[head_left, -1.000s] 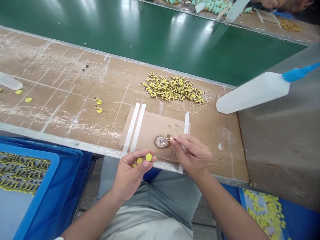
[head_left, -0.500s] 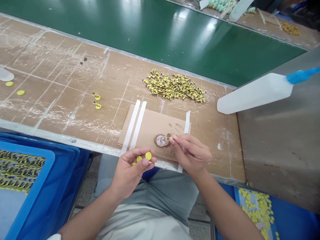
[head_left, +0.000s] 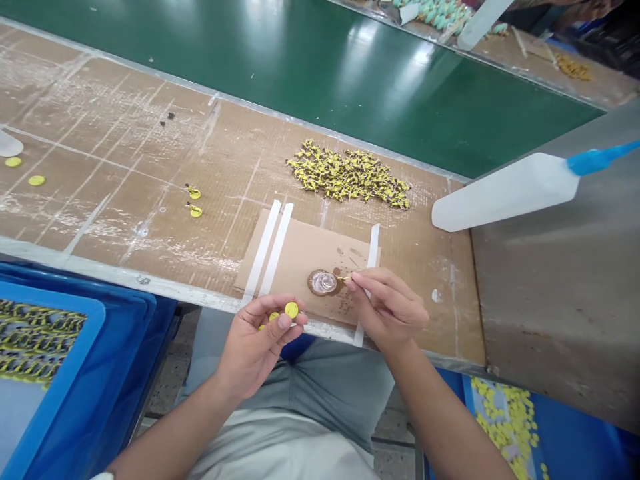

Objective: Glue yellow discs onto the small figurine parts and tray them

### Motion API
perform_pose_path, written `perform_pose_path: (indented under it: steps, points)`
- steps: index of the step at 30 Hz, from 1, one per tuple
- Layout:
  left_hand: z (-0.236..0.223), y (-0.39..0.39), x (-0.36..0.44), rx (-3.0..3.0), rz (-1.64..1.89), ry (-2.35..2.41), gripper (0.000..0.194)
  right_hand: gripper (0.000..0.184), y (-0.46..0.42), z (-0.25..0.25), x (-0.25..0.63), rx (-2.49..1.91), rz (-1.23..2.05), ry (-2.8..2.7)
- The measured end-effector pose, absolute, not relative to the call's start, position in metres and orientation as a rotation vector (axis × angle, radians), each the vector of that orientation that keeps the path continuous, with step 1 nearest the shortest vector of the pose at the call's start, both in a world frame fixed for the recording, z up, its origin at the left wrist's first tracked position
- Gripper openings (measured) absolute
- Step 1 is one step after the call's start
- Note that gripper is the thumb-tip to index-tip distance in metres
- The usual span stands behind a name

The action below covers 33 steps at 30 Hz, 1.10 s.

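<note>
Several small round yellow discs (head_left: 291, 309) are in my left hand (head_left: 263, 340), its fingers closed around them, with one pinched at the fingertips near the bench edge. My right hand (head_left: 387, 307) pinches a tiny yellow and dark figurine (head_left: 341, 279) just right of a round puddle of clear, glue-like liquid (head_left: 323, 283). The puddle lies on a cardboard sheet (head_left: 305, 243) held down with white tape. Behind it is a pile of similar small figurines (head_left: 350, 173). Two figurines on yellow discs (head_left: 195, 193) stand to the left.
At right a white bottle with a blue nozzle (head_left: 505, 193) leans by a metal panel (head_left: 555, 287). A blue tray (head_left: 95, 333) with rows of figurines sits lower left. Loose yellow discs (head_left: 505, 413) fill a tray lower right. A green panel (head_left: 300, 73) runs behind the bench.
My right hand has drawn the figurine slightly right, away from the glue-like puddle. My left hand has shifted slightly left, still holding the discs. The view has moved a little.
</note>
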<state>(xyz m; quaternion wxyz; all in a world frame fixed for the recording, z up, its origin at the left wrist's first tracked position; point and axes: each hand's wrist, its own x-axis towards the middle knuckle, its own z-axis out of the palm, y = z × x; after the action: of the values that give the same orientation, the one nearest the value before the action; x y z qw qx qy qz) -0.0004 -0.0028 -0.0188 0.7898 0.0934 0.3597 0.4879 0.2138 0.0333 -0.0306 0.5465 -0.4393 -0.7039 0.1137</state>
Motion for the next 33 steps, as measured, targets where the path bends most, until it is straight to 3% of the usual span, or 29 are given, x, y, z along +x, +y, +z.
perform_pose_path:
  steps: [12,21,26,33]
  points:
    - [-0.02,-0.004,-0.001,0.215,1.021,0.774,0.022,0.047,0.035,-0.031,0.212,-1.009,0.336,-1.687]
    - [-0.017,-0.002,0.001,0.199,1.039,0.797,0.02,0.033,0.035,-0.029,0.212,-1.089,0.406,-1.573]
    - [-0.015,0.0,0.005,0.168,1.052,0.804,0.021,0.02,0.027,-0.019,0.204,-1.179,0.564,-1.228]
    - [-0.007,0.001,0.02,0.202,1.027,0.736,0.019,0.017,0.01,0.01,0.174,-1.086,0.878,-0.981]
